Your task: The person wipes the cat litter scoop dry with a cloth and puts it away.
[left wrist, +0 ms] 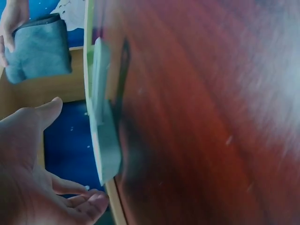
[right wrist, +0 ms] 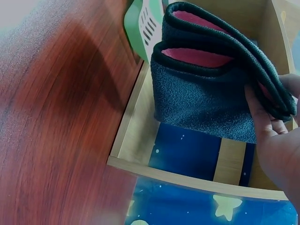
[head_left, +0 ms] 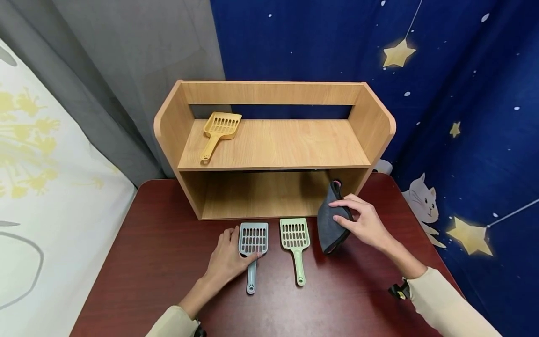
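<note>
My right hand (head_left: 365,221) pinches a folded grey-blue cloth (head_left: 330,224) between thumb and fingers, above the table in front of the shelf's right end. In the right wrist view the cloth (right wrist: 201,93) shows dark edging and a pink inner side. My left hand (head_left: 229,257) is spread around the head of a light blue litter scoop (head_left: 253,234) lying on the table. Its thumb reaches over where the handle begins; whether it touches the scoop, I cannot tell. Between the hands lies a green litter scoop (head_left: 294,234), handle toward me.
A two-level wooden shelf (head_left: 273,167) stands at the back of the dark red table (head_left: 168,262). On its upper level, at the left, lies a yellow litter scoop (head_left: 221,127). Curtains (head_left: 294,42) hang behind, and a white patterned cloth (head_left: 50,187) hangs at the left.
</note>
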`<state>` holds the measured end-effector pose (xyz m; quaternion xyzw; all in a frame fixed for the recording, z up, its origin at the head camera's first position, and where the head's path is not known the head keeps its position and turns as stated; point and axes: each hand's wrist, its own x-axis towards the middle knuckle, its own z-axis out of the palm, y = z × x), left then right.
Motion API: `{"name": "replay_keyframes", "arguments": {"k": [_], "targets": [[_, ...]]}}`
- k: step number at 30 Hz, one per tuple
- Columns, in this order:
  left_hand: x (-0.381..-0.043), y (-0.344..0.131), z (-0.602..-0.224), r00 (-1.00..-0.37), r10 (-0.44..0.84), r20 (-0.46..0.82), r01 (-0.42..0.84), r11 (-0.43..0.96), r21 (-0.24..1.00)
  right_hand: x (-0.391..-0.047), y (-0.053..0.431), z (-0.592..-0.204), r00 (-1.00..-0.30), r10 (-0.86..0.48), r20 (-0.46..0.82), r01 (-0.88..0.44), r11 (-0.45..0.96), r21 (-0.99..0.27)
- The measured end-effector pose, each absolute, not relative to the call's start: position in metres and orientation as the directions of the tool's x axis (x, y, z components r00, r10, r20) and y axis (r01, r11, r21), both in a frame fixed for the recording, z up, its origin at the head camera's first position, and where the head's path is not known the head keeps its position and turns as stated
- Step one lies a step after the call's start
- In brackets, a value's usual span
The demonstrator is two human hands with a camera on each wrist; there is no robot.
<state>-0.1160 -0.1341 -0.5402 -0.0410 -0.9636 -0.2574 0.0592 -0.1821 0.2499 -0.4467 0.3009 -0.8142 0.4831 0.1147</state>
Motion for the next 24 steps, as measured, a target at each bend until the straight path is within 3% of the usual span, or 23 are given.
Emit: {"name": "replay_keyframes", "arguments": {"k": [8, 16, 24], "targets": [[-0.114, -0.122, -0.553, -0.995, 0.028, 0.091, 0.068, 0.875, 0.479, -0.184, 0.25, -0.45, -0.788, -0.391, 0.476, -0.604, 0.337, -0.723], [-0.113, -0.115, -0.558, -0.987, 0.046, 0.154, 0.11, 0.892, 0.439, -0.182, 0.248, -0.453, -0.783, -0.373, 0.498, -0.619, 0.39, -0.682], [-0.11, -0.118, -0.558, -0.992, 0.043, 0.12, 0.099, 0.848, 0.521, -0.181, 0.25, -0.46, -0.78, -0.354, 0.517, -0.626, 0.402, -0.669]]}}
